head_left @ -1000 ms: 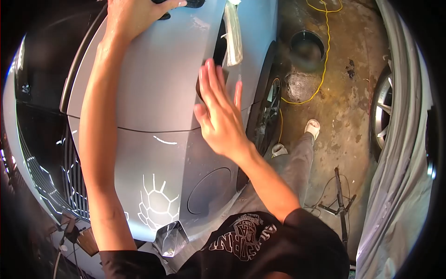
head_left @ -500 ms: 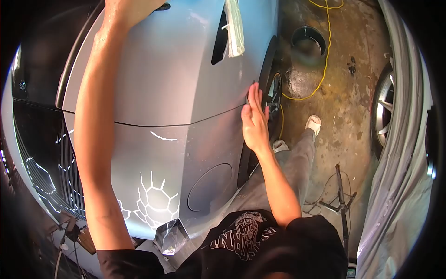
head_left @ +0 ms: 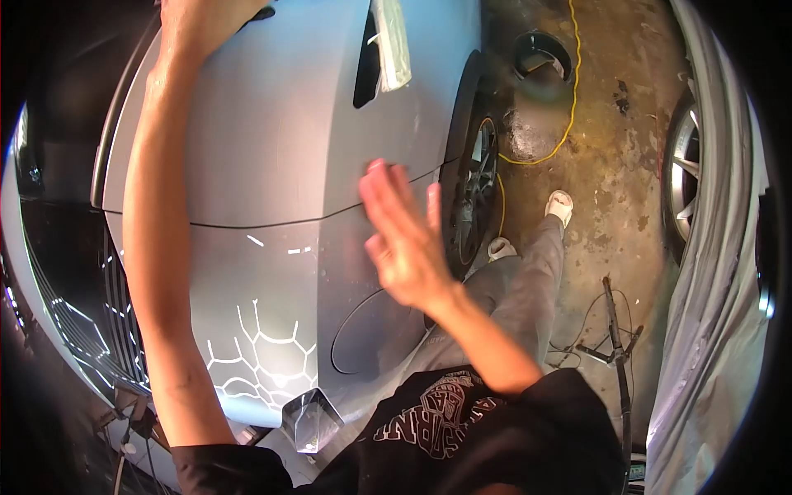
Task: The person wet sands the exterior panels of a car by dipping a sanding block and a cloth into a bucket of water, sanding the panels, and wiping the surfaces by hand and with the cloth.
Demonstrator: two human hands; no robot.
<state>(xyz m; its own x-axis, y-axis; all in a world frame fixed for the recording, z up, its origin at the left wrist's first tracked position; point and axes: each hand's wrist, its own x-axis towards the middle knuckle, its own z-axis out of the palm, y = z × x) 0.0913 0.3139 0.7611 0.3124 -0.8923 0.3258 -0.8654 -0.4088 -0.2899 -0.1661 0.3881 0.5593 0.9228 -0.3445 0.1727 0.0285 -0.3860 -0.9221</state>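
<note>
A grey car body panel (head_left: 256, 157) with a dark curved seam fills the middle of the head view. My right hand (head_left: 408, 247) is over the panel's side near the seam, fingers spread and slightly smeared by motion; whether it touches the surface I cannot tell. At the top left, my left hand (head_left: 206, 25) reaches over the panel, its fingers mostly cut off by the frame edge. A small dark thing (head_left: 262, 13) shows beside it, too little to name. Below my right hand runs the round outline of a flap (head_left: 351, 338).
A dark opening (head_left: 365, 70) with a pale strip (head_left: 392, 45) lies further up the panel. Right of the car are its wheel (head_left: 476, 194), a black bucket (head_left: 543, 58), a yellow cable (head_left: 575, 91), a stand (head_left: 615, 346) and a grey cover (head_left: 714, 272) over another wheel.
My right hand has moved left from the wheel arch edge onto the panel's side, its fingers spreading. The left arm stays stretched over the panel, and the view has shifted slightly.
</note>
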